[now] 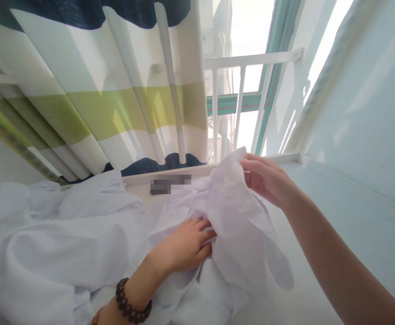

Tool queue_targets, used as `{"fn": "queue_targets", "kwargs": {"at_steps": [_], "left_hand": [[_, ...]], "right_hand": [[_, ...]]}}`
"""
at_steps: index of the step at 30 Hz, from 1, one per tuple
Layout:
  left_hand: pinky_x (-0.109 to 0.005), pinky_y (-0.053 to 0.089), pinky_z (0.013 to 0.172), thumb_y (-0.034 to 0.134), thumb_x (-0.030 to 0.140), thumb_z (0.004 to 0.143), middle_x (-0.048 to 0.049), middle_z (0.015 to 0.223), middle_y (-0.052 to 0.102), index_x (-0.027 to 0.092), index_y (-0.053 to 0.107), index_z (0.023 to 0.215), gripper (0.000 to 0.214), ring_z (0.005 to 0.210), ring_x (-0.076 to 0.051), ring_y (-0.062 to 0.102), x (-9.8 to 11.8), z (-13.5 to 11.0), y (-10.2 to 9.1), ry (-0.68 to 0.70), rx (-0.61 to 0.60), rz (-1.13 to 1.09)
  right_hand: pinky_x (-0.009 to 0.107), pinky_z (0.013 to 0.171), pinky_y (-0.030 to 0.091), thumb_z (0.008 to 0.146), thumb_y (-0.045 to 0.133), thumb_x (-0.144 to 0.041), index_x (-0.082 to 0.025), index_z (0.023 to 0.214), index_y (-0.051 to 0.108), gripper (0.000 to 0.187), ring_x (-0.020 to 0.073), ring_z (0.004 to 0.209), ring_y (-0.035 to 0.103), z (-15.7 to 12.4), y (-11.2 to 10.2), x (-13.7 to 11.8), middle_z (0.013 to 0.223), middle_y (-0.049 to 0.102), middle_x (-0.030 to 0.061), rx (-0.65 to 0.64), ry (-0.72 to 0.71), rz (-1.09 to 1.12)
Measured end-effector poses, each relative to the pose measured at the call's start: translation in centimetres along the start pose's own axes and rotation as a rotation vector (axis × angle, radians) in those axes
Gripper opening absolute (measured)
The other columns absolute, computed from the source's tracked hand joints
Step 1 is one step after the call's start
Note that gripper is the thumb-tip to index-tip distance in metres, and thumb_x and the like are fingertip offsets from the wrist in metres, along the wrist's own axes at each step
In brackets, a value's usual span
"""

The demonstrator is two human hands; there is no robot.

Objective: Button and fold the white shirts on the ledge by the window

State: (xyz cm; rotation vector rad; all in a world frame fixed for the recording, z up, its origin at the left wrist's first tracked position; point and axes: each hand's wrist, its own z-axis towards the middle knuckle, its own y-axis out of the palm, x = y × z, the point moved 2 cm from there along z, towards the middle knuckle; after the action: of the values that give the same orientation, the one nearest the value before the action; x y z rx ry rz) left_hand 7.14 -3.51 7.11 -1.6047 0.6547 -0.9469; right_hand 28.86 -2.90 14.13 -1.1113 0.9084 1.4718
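My right hand point(267, 178) pinches the upper edge of a thin white cloth point(238, 216) and holds it raised, so that it hangs in a loose fold with a rounded flap at the lower right. Lower and to the left, my left hand point(187, 243) presses into the bunched cloth, its fingers curled on the folds and the fingertips against the hanging part. A dark beaded bracelet point(131, 304) circles my left wrist. Whether the cloth is a garment or a sheet, I cannot tell.
More white fabric point(65, 248) lies heaped on the left. A blurred-out dark object point(161, 185) rests by the back ledge. Behind hang a striped curtain point(116, 99) and a white railing point(251, 58) before the window. A pale blue wall point(369, 113) borders the right side.
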Motion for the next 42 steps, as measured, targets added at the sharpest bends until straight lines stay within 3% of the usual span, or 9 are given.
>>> {"fn": "queue_targets", "kwargs": {"at_steps": [5,9,16,19,24,29,33,38,42], "left_hand": [[-0.038,0.047,0.098,0.048,0.027,0.094,-0.0047,0.125,0.060,0.027,0.060,0.122,0.031,0.111,-0.023,0.058,-0.8,-0.9,-2.1,-0.078,0.028,-0.055],[-0.037,0.049,0.090,0.051,0.035,0.092,-0.0057,0.104,0.062,0.021,0.062,0.097,0.019,0.097,-0.021,0.058,1.6,-1.2,-3.3,-0.064,0.117,-0.116],[-0.058,0.042,0.101,0.081,0.054,0.059,-0.0151,0.145,0.044,0.027,0.045,0.139,0.093,0.129,-0.044,0.041,5.5,-0.8,0.7,-0.151,-0.166,-0.135],[-0.064,0.038,0.101,0.070,0.034,0.072,-0.0166,0.152,0.035,0.026,0.041,0.143,0.078,0.134,-0.046,0.034,4.9,0.0,2.1,-0.277,-0.151,-0.058],[-0.036,0.046,0.099,0.043,0.012,0.082,-0.0061,0.126,0.060,0.026,0.036,0.141,0.061,0.113,-0.023,0.059,2.0,0.1,-0.4,-0.171,-0.066,-0.397],[-0.029,0.051,0.084,0.046,0.023,0.085,0.0011,0.111,0.061,0.031,0.026,0.135,0.054,0.088,-0.015,0.063,-2.6,-1.4,-3.0,-0.204,-0.113,-0.764],[-0.033,0.046,0.097,0.051,0.031,0.086,-0.0038,0.119,0.055,0.026,0.045,0.121,0.036,0.110,-0.020,0.056,-4.8,-1.9,-3.4,-0.306,0.167,-0.486],[-0.033,0.050,0.084,0.050,0.037,0.088,-0.0051,0.100,0.057,0.023,0.065,0.087,0.020,0.092,-0.020,0.056,-2.1,-2.8,-5.8,-0.183,0.317,-0.387],[-0.031,0.051,0.082,0.052,0.041,0.089,-0.0031,0.091,0.065,0.027,0.074,0.088,0.026,0.082,-0.019,0.061,1.3,-3.2,-6.5,0.048,-0.003,-0.620]], "right_hand": [[0.043,0.091,0.051,0.083,0.056,-0.024,-0.022,0.104,0.066,0.024,0.0252,0.101,0.063,0.7,-0.1,3.0,0.112,0.068,0.0082,-0.313,0.207,-0.729],[0.043,0.104,0.045,0.080,0.046,-0.010,-0.026,0.128,0.057,0.052,0.0248,0.122,0.056,0.3,-1.1,3.4,0.134,0.059,0.0058,-0.398,0.167,-0.789],[0.047,0.121,0.017,0.078,0.063,-0.030,-0.019,0.151,0.031,0.081,0.0322,0.146,0.022,1.2,-2.5,6.5,0.160,0.024,0.0102,-0.433,0.233,-0.915],[0.048,0.119,0.021,0.074,0.067,-0.051,-0.015,0.152,0.026,0.095,0.0353,0.144,0.024,1.5,-2.9,8.2,0.160,0.021,0.0163,-0.413,0.339,-0.944],[0.040,0.080,0.049,0.078,0.061,-0.049,-0.019,0.101,0.063,0.038,0.0289,0.095,0.061,1.7,-3.0,7.8,0.109,0.066,0.0128,-0.291,0.318,-1.076],[0.029,0.053,0.034,0.079,0.059,-0.036,-0.022,0.061,0.053,0.024,0.0149,0.057,0.047,1.3,-2.8,6.7,0.060,0.055,0.0000,-0.416,0.379,-0.867],[0.027,0.055,0.038,0.082,0.057,-0.036,-0.021,0.064,0.047,0.026,0.0129,0.060,0.049,1.5,-3.1,5.4,0.064,0.049,-0.0022,-0.078,0.330,-0.448],[0.026,0.062,0.046,0.084,0.055,-0.037,-0.021,0.076,0.049,0.020,0.0136,0.070,0.056,2.3,-2.0,5.9,0.080,0.056,0.0003,0.325,0.248,0.168],[0.029,0.068,0.047,0.087,0.052,-0.045,-0.022,0.082,0.052,0.024,0.0164,0.077,0.057,2.2,-0.4,7.6,0.086,0.059,0.0014,0.156,0.286,-0.013]]}}
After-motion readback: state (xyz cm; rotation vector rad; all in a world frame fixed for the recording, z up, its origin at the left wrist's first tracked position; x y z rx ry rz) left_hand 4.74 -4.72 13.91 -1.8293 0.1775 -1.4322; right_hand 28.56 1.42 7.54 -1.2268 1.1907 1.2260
